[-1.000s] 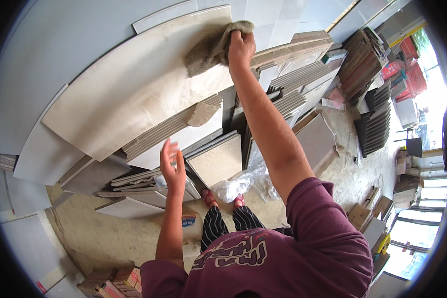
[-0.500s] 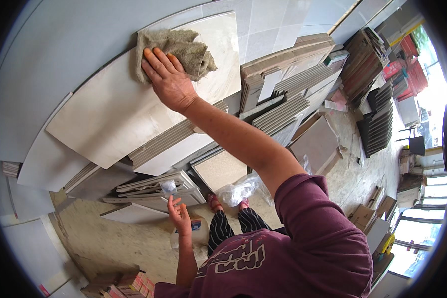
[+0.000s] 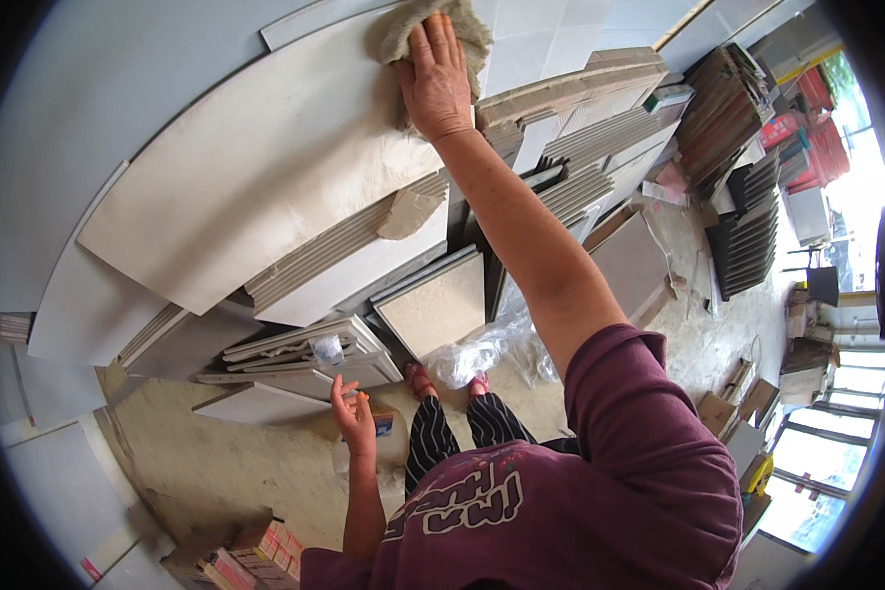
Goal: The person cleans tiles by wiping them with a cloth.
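The right hand (image 3: 435, 74) lies flat with fingers spread, gripping nothing but pressing a crumpled beige cloth (image 3: 403, 29) against the upper edge of a large pale tile (image 3: 256, 197) at about twelve o'clock, near the tile's top right corner. The left hand (image 3: 354, 423) hangs loose and empty at about seven o'clock, fingers half curled, above the dusty floor (image 3: 206, 462). Judging by the brownish smears around the tile's middle and lower right, the wiping looks only partly done, the lower stretch left to clean
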Demonstrator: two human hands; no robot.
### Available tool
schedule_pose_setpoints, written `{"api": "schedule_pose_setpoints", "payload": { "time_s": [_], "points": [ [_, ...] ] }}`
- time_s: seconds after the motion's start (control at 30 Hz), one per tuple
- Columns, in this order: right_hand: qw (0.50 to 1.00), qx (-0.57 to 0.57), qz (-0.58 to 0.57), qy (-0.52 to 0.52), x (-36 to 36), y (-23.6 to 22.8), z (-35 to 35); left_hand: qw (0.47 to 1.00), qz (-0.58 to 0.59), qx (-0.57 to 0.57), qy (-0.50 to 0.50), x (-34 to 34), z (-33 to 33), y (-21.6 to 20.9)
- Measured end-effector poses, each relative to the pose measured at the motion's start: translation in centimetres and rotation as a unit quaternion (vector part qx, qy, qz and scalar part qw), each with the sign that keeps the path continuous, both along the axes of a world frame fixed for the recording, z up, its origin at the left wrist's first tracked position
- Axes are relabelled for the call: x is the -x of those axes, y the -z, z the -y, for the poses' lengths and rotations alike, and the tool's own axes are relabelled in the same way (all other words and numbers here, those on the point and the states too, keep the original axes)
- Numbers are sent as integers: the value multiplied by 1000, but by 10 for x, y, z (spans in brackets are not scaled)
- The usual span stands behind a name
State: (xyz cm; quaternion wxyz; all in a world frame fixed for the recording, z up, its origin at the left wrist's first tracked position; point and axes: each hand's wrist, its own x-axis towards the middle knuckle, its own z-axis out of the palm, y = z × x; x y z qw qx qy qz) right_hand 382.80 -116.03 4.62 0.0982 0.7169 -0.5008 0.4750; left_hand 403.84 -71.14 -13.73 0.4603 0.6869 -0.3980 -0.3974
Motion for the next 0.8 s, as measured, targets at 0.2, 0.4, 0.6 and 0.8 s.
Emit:
{"api": "schedule_pose_setpoints", "payload": {
  "time_s": [0.2,0.4,0.6,0.8],
  "points": [
    [987,-102,95,79,-5,51,-26,999,-35,-14,1,7,-7,2],
    [940,-210,225,149,-39,54,-39,999,-46,-17,0,9,-11,1],
    [923,-247,268,123,-82,42,-59,1000,-28,-2,1,8,-16,0],
    [981,-163,105,-10,-61,52,-78,999,-30,-32,3,3,-14,-3]
  ]
}}
